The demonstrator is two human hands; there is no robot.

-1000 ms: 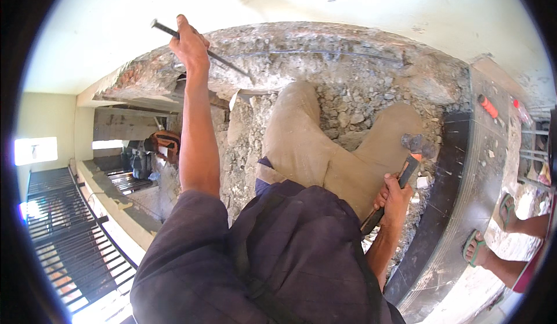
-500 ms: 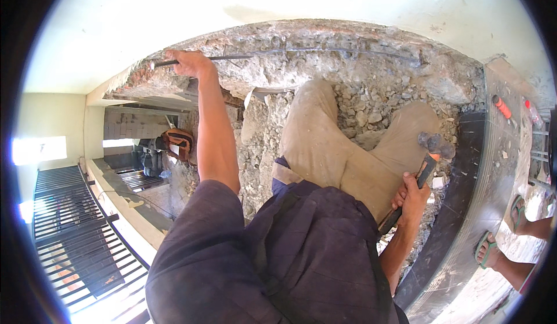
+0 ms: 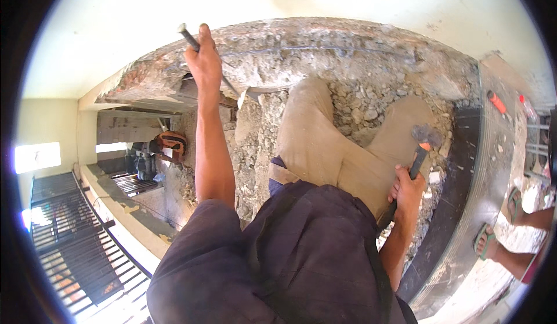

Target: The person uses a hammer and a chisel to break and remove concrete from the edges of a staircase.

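Observation:
My left hand point(image 3: 204, 63) is wrapped round a long steel chisel point(image 3: 189, 39) near the broken wall edge point(image 3: 278, 42). The chisel's blunt end sticks up past my fist; its shaft slants down to the right toward a pale flap by the rubble. Lower right, my right hand point(image 3: 407, 189) grips a hammer point(image 3: 417, 162) by its dark handle, beside my bent knee. The grey hammer head point(image 3: 426, 135), with an orange band below it, points up, apart from the wall and the chisel.
Loose rubble point(image 3: 362, 106) lies round my legs. A dark slab edge point(image 3: 458, 167) runs along the right, with an orange-handled tool point(image 3: 496, 101) beyond it. Another person's sandalled feet point(image 3: 486, 243) stand at far right. An orange-and-black bag point(image 3: 172, 144) and a barred railing point(image 3: 81, 237) are at left.
My left hand has lifted slightly and turned the chisel from nearly level along the wall to a steep slant. The hammer has shifted a little to the left and stays in my right hand.

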